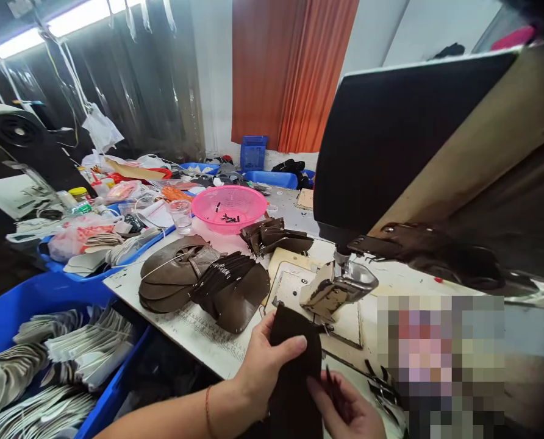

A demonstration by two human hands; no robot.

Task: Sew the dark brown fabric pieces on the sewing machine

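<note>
My left hand [263,356] grips a dark brown leather piece [297,372], thumb on its face. At the piece's right edge is my right hand [347,407], its fingers closed on a thin dark strip [330,383]; whether the strip is joined to the piece I cannot tell. Just beyond both hands stands the sewing machine's needle and presser area [333,292], over a cream bed plate [290,283]. Left of it lie a fanned stack of brown leather pieces [235,292] and a tied bundle of rounded brown pieces [174,274].
The machine's dark head [404,146] fills the upper right. Loose dark strips [384,390] lie right of my hands. Behind are a pink basket [229,204], a clear cup [181,216] and more brown pieces [276,236]. A blue bin [121,387] of stacked pale pieces stands at left.
</note>
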